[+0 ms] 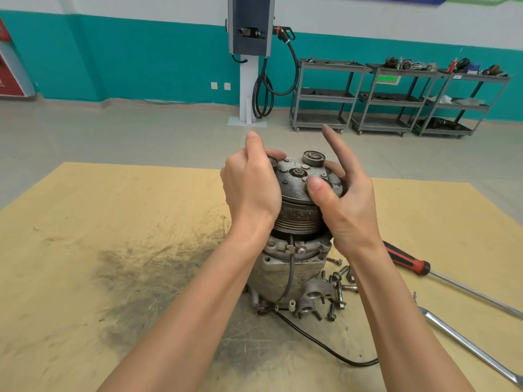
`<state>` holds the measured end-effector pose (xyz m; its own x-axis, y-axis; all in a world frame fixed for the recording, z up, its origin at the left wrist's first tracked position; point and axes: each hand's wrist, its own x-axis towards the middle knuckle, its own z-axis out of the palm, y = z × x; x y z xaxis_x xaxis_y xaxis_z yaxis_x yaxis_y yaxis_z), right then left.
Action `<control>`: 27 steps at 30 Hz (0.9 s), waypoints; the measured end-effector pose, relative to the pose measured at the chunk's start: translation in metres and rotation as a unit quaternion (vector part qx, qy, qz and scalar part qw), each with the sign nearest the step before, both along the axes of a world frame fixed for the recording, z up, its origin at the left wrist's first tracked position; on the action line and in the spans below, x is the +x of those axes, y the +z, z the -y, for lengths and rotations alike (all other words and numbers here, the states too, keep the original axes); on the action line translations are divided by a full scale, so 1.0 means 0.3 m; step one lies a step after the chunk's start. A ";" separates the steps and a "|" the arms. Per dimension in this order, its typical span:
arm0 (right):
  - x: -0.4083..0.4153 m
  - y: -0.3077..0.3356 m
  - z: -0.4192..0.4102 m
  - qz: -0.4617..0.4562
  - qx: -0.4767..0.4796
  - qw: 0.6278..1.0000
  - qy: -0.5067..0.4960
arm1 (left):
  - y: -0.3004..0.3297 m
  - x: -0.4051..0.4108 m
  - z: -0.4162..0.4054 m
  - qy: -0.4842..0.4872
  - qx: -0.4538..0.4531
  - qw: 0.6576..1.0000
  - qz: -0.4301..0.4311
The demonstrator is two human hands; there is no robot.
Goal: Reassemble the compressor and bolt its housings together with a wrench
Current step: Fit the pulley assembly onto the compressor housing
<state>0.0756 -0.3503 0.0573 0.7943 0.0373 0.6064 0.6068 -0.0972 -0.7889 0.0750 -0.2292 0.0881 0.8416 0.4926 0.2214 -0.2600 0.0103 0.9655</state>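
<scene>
Nearest the viewer, a thin black cable (pixel 325 346) loops across the scuffed wooden desk (pixel 85 236) between the two forearms and runs up to the base of the compressor (pixel 288 267). Off to the outside of the right forearm lie a long metal wrench (pixel 467 345) and, just beyond it, a screwdriver (pixel 407 260) with a red and black handle, both flat on the desk and well apart from the hands. Between the right forearm and the compressor's lower housing sits a scatter of loose bolts (pixel 341 290) and small metal fittings (pixel 317 292), close against the base.

The compressor stands upright on the desk between the wrists, its grooved pulley (pixel 297 219) and the rusty clutch plate (pixel 300 176) on top. The left hand (pixel 249 188) is wrapped over the left edge of the clutch plate, fingers curled over the rim and the thumb sticking upward. The right hand (pixel 345 199) clasps the opposite side: its thumb presses on the top face of the plate, some fingers curl round the far rim, and the index finger points up and away, free of the part. The hands are on either side of the same piece, not touching each other.

Beyond the hands, across a tiled floor, a white post carries a grey box (pixel 250 24) with a coiled black hose (pixel 266 89), and to the right of it stand three grey metal shelf carts (pixel 396 97) against a teal wall
</scene>
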 end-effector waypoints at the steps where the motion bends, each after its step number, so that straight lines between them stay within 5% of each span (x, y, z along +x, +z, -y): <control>1: 0.001 -0.002 0.002 -0.003 0.002 1.000 0.003 | -0.003 0.000 0.000 0.002 0.002 1.000 0.000; 18: -0.026 0.000 0.001 0.022 -0.044 0.999 -0.005 | -0.028 -0.025 -0.001 -0.023 0.004 0.999 0.040; 22: -0.046 0.011 0.010 -0.027 -0.044 0.998 0.032 | -0.023 -0.039 -0.028 -0.111 0.023 0.992 0.046; 27: -0.067 0.005 0.075 -0.075 -0.051 0.993 0.081 | -0.041 -0.051 -0.157 -0.291 0.231 0.928 0.026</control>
<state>0.0554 -0.3728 0.0588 0.8540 0.2268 0.4683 0.4973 -0.0910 -0.8628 0.0598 -0.1822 0.0760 0.9176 -0.2003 0.3434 -0.3865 -0.2476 0.8884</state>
